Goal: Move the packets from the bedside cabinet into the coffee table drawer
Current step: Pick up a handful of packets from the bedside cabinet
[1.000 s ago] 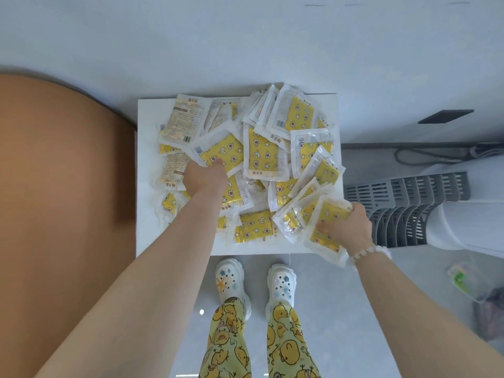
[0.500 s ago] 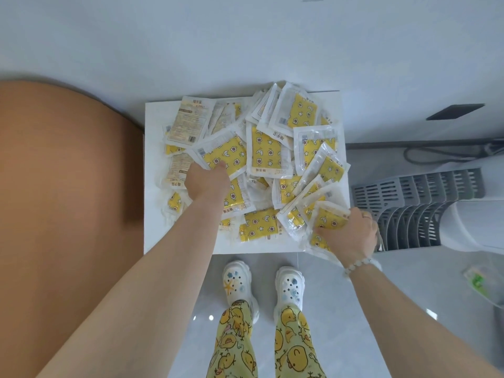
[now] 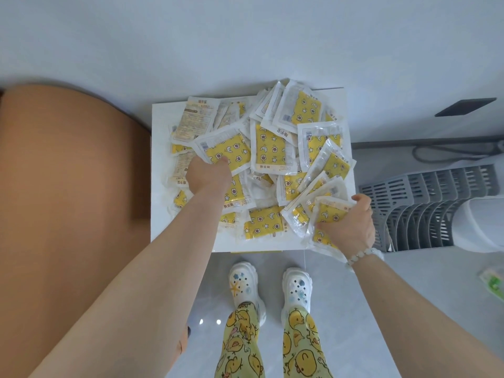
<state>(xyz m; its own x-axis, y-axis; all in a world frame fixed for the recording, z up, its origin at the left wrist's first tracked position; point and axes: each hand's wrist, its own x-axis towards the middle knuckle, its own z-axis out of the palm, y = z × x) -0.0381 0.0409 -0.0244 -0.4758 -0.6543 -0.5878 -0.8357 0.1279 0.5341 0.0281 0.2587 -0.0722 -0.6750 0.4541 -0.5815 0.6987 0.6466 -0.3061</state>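
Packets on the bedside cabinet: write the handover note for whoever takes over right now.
The left hand grips the edge of a packet on the left of the heap.
The right hand grips a corner packet at the front right.
The pile of packets covers most of the bedside cabinet.
Done: no packet is off the cabinet yet.
Left: carry them all to the coffee table drawer, which is out of view.
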